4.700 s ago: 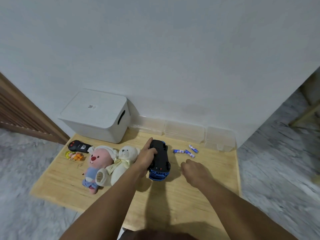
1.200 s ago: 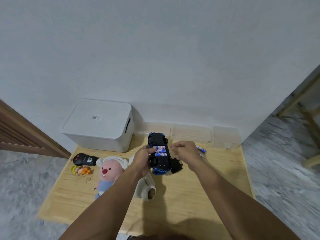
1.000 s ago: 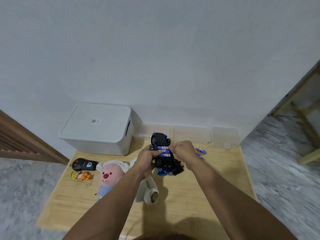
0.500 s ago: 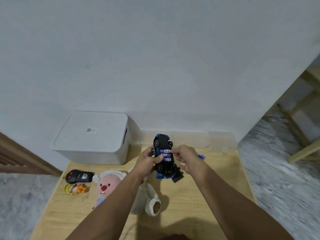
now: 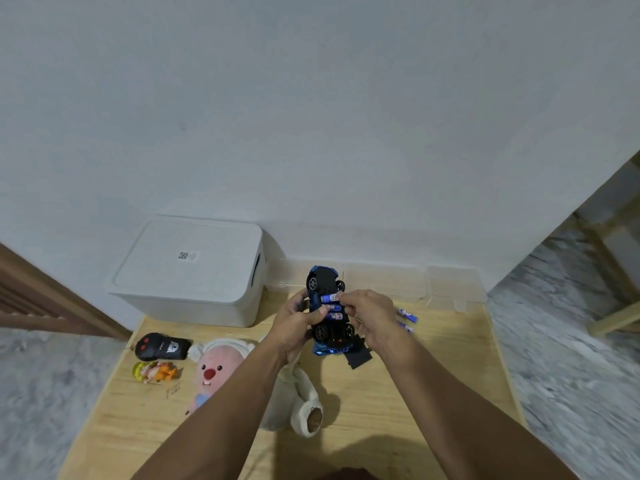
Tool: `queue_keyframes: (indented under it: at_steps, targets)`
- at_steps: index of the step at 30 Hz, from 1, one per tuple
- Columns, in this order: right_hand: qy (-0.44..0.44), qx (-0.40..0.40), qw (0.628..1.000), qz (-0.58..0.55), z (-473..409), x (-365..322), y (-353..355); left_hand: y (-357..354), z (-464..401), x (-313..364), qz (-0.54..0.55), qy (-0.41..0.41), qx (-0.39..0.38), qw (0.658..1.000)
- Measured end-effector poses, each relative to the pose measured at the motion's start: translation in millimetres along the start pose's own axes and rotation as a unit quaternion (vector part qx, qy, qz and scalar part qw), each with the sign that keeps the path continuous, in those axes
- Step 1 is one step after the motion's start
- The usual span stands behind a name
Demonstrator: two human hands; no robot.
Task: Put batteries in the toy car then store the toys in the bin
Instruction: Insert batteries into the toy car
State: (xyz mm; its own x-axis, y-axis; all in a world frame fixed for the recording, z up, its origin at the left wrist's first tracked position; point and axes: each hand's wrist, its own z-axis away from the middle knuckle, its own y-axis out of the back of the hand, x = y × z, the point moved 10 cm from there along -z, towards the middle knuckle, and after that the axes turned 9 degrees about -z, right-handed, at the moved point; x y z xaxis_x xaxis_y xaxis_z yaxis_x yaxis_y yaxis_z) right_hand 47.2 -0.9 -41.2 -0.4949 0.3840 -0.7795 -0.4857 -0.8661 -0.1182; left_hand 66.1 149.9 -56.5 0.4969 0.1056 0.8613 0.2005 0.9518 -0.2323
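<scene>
The blue and black toy car (image 5: pixel 323 284) is held belly-up above the wooden table (image 5: pixel 433 375). My left hand (image 5: pixel 294 323) grips its left side, thumb across the open battery bay. Three blue batteries (image 5: pixel 331 307) lie side by side in the bay. My right hand (image 5: pixel 372 315) has its fingertips curled onto the batteries from the right. Two loose batteries (image 5: pixel 407 315) lie on the table behind my right hand. A black battery cover (image 5: pixel 359 356) lies on the table below the car. The white lidded bin (image 5: pixel 194 271) stands at the back left.
On the left lie a black remote (image 5: pixel 161 347), a small orange figure (image 5: pixel 154 371), a pink plush (image 5: pixel 214 368) and a cream plush bear (image 5: pixel 298 400) partly under my left arm. Clear plastic boxes (image 5: pixel 453 284) line the wall. A wooden chair (image 5: pixel 616 271) stands at the right.
Since 4.7 s ago the car was lifted off the table, turned belly-up and batteries went into its bay. In the last second both hands kept working at the bay.
</scene>
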Motion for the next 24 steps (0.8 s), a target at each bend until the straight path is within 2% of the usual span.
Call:
queue_keyframes:
  at_steps: [4, 7, 12, 17, 20, 24]
  targets:
    - [0.021, 0.008, 1.0, -0.02, -3, -5, 0, 1, -2, -2, 0.004, 0.009, 0.011, 1.0]
    - [0.027, 0.017, 0.996, -0.082, -6, -10, 4, 4, -2, -6, 0.025, 0.019, 0.023, 0.999]
    - [0.01, 0.016, 0.991, -0.129, -6, -17, 8, 5, 2, -7, 0.048, 0.038, 0.031, 0.998]
    - [0.011, -0.03, 0.996, 0.087, 0, -17, -3, -3, 3, -3, 0.033, 0.035, 0.01, 0.999]
    - [0.052, -0.042, 0.988, 0.14, 0, -20, -6, -5, 5, -1, 0.015, 0.022, -0.013, 1.0]
    - [0.127, -0.055, 0.964, 0.228, 3, -30, -14, -6, 8, 4, -0.017, 0.007, -0.006, 1.0]
